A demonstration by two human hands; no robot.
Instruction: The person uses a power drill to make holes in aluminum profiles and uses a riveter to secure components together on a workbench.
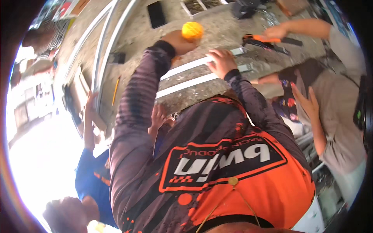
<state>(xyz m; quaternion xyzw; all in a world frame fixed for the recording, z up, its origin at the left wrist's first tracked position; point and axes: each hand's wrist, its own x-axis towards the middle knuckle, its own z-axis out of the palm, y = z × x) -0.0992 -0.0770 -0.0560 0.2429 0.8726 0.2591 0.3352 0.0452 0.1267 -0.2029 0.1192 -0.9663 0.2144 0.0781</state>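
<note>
My left hand [179, 42], past the far end of a dark sleeve, is closed around a round yellow-orange thing [192, 31] whose kind I cannot make out. A bit of orange shows below that hand. Two pale metal bars lie side by side before me: the far bar [186, 68] and the near bar [186, 85]. Over the far bar, close to its right end, my right hand [222, 64] grips with the fingers across it and the thumb on the near side. The left end of the far bar is hidden behind my left forearm.
A co-worker's hand [276, 32] at right is at an orange and black hand tool [268, 40]. Long metal frame pieces [101, 50] stretch along the left, near a yellow pencil [115, 91]. A black phone [156, 14] and a divided tray [192, 14] lie farther off. Other people sit close on both sides.
</note>
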